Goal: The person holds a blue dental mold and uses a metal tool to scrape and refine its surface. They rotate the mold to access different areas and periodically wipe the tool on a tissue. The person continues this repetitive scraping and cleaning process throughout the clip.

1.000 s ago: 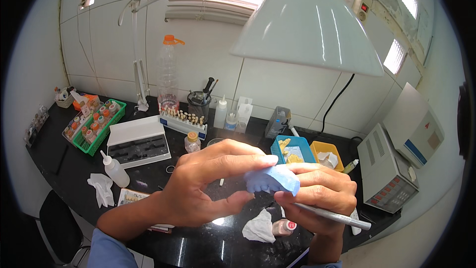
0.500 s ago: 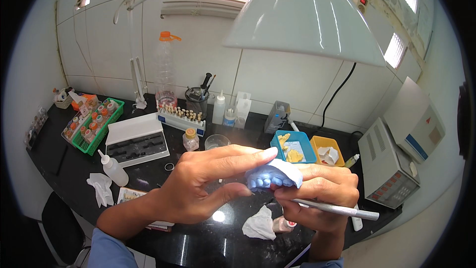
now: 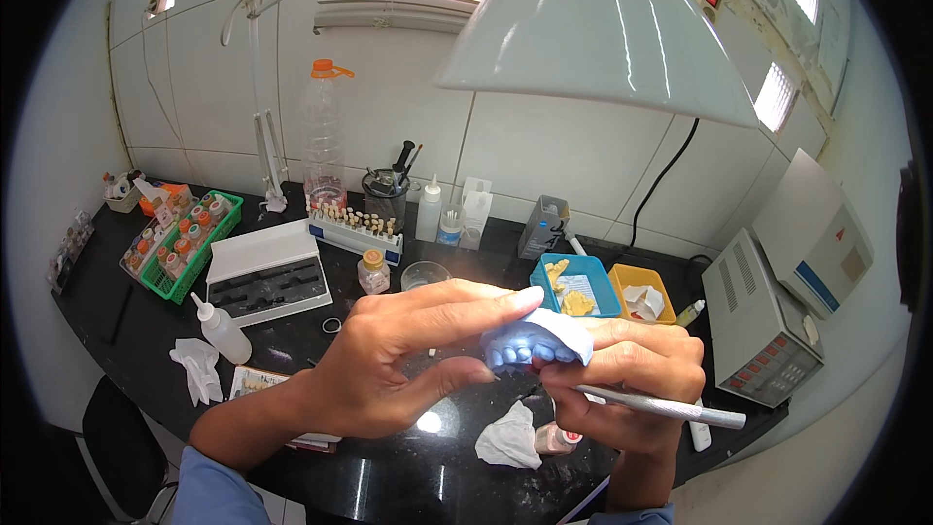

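Observation:
A blue dental cast (image 3: 536, 338) with a row of teeth is held up between my two hands, above the black bench. My left hand (image 3: 397, 355) grips its left side, the index fingertip on the upper edge and the thumb below by the teeth. The fingers of my right hand (image 3: 632, 369) close round the right end of the cast. That same hand also holds a slim tool with a silver metal handle (image 3: 695, 411), which sticks out to the right. The tool's working tip is mostly hidden behind the cast and fingers.
A white lamp shade (image 3: 598, 39) hangs above. Below lie a crumpled tissue (image 3: 509, 436) and a small bottle (image 3: 556, 439). Around stand a blue tray (image 3: 607, 301), a yellow tray (image 3: 622, 280), a shade guide (image 3: 355, 238), a green basket (image 3: 175, 282) and a white machine (image 3: 743, 331).
The cast and both hands stay almost in place. The silver handle has shifted very slightly.

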`<state>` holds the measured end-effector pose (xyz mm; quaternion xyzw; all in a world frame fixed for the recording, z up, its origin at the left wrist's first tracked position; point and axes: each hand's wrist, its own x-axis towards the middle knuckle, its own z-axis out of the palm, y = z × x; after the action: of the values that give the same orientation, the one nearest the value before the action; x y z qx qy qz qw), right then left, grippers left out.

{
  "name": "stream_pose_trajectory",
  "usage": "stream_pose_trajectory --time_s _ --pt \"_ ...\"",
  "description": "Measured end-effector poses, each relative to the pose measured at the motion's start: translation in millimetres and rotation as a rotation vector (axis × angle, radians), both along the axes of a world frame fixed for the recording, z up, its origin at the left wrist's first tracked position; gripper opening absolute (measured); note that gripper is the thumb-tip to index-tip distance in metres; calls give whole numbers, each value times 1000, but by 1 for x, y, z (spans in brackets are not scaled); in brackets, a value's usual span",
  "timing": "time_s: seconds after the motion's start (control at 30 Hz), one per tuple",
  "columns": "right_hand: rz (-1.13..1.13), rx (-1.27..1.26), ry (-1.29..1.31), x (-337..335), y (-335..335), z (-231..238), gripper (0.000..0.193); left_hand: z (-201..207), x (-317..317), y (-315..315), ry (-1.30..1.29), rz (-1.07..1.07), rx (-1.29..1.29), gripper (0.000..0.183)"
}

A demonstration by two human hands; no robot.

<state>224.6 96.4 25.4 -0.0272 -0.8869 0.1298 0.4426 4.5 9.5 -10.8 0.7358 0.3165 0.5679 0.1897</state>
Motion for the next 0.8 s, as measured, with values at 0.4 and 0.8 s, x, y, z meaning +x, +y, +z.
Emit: stream_pose_trajectory --time_s 0.4,0.8 --pt "27 -39 29 -1 4 -2 24 -2 1 1 -5 -9 -2 50" --pt "-50 59 78 -6 0 -1 25 -4 3 -2 71 106 69 57"
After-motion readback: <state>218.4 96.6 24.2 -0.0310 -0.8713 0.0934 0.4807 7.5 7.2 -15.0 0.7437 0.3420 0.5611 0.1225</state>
